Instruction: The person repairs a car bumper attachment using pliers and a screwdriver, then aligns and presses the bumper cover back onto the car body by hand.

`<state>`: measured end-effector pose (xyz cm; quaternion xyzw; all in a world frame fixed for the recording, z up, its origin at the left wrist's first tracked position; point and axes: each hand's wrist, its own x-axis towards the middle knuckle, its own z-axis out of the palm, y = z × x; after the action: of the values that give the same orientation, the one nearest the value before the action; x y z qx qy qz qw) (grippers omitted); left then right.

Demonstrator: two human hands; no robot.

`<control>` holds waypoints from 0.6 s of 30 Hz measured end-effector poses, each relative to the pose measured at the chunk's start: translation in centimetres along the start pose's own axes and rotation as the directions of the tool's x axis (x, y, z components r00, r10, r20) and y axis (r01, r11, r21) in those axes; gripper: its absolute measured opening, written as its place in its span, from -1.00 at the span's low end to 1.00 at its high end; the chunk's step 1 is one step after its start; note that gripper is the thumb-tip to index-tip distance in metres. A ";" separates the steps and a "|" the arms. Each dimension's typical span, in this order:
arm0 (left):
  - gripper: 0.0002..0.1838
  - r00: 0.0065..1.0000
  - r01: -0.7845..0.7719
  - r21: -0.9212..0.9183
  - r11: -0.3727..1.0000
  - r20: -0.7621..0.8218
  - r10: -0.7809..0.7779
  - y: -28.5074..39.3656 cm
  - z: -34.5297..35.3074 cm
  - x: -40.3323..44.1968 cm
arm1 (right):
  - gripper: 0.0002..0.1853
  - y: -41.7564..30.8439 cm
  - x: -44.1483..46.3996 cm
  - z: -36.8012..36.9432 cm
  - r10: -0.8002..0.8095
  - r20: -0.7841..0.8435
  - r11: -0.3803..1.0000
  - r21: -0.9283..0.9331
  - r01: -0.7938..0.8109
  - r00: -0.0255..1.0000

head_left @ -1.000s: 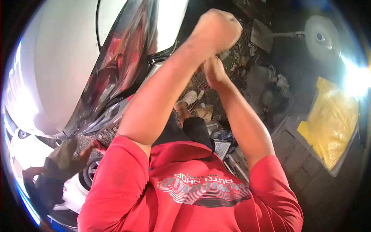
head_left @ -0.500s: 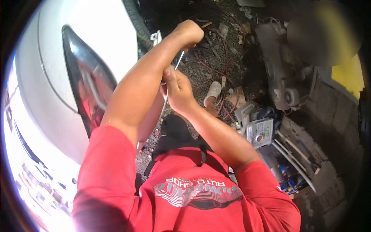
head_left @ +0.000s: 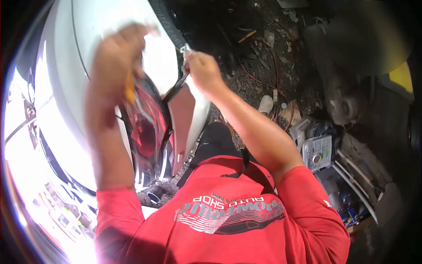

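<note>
My left hand (head_left: pixel 116 57), smeared by motion, is raised over the white car body (head_left: pixel 114 17). Its fingers are closed around a yellow-handled tool (head_left: pixel 129 86), whose handle points down toward me; the far end does not show. My right hand (head_left: pixel 204 72) is closed on the upper edge of the white bumper (head_left: pixel 201 108), beside a small pale bracket (head_left: pixel 185 47) near the wheel. Between my arms sits the red and clear tail light (head_left: pixel 147 127), with a dark gap running between it and the bumper.
A tire (head_left: pixel 165 20) shows behind the bumper. Gravel (head_left: pixel 233 83) and a red hose (head_left: pixel 259 82) lie at right, near a foot in a pale clog (head_left: pixel 266 105). Further right are a clear-lidded case (head_left: pixel 317 153) and a bin of cans and tools (head_left: pixel 347 211).
My left hand has swung left from near the wheel to above the tail light. My right hand has moved up from the metal shaft to the bumper's edge. The view has shifted left.
</note>
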<state>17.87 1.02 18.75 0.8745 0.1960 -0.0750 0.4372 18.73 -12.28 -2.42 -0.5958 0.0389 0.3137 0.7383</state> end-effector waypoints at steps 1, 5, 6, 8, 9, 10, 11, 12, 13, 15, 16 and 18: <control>-0.55 0.945 0.325 0.243 0.914 -0.058 -0.321 0.1 2.1 -2.7 | -0.46 -0.7 0.7 -0.1 0.044 -0.033 0.992 0.121 -0.040 0.998; -0.43 0.949 0.298 0.545 0.784 -0.083 -0.303 -14.9 9.9 -12.0 | -0.46 -6.5 0.8 -3.5 -0.107 0.097 0.992 -0.061 0.113 0.989; -0.44 0.953 0.282 0.446 0.850 -0.026 -0.302 -14.7 10.8 -14.1 | -0.47 -7.9 0.5 -4.8 -0.149 0.149 0.979 -0.118 0.167 0.978; -0.44 0.948 0.301 0.310 0.902 0.002 -0.318 -13.9 12.5 -17.0 | -0.54 -9.0 0.0 -7.4 -0.199 0.250 0.961 -0.141 0.239 0.948; -0.48 0.912 0.387 0.203 0.899 0.057 -0.406 -13.7 12.8 -18.1 | -0.58 -9.2 -0.4 -8.4 -0.213 0.290 0.962 -0.106 0.253 0.933; -0.51 0.875 0.461 0.099 0.882 0.118 -0.470 -13.4 13.1 -18.5 | -0.64 -8.5 -0.7 -9.8 -0.056 0.301 0.964 -0.230 0.129 0.952; -0.51 0.874 0.470 0.077 0.879 0.098 -0.476 -13.2 13.8 -18.6 | -0.68 -7.2 -1.4 -10.9 0.095 0.287 0.935 -0.354 0.014 0.953; -0.58 0.942 0.336 -0.073 0.939 0.018 -0.335 -13.2 14.7 -18.6 | -0.70 -6.0 -3.1 -10.9 0.178 0.326 0.911 -0.412 -0.030 0.929; -0.65 0.976 0.176 -0.206 0.963 -0.094 -0.199 -12.9 15.7 -18.5 | -0.66 -5.1 -5.0 -10.9 0.263 0.361 0.877 -0.476 -0.066 0.895; -0.76 0.972 -0.070 -0.468 0.881 -0.229 -0.044 -10.1 17.2 -16.6 | -0.56 -4.1 -8.8 -10.7 0.512 0.529 0.847 -0.442 -0.295 0.677; -0.79 0.972 -0.074 -0.559 0.826 -0.227 -0.066 -9.3 18.4 -16.1 | -0.54 -1.1 -10.1 -12.5 0.525 0.601 0.850 -0.405 -0.336 0.603; -0.82 0.963 -0.088 -0.648 0.756 -0.248 -0.101 -8.6 20.6 -14.7 | -0.51 1.2 -12.3 -14.3 0.541 0.674 0.839 -0.392 -0.376 0.504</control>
<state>1.77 -14.75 4.35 0.6678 0.2701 0.1155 0.6840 12.82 -30.24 -2.30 -0.4431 -0.1494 0.7214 0.5108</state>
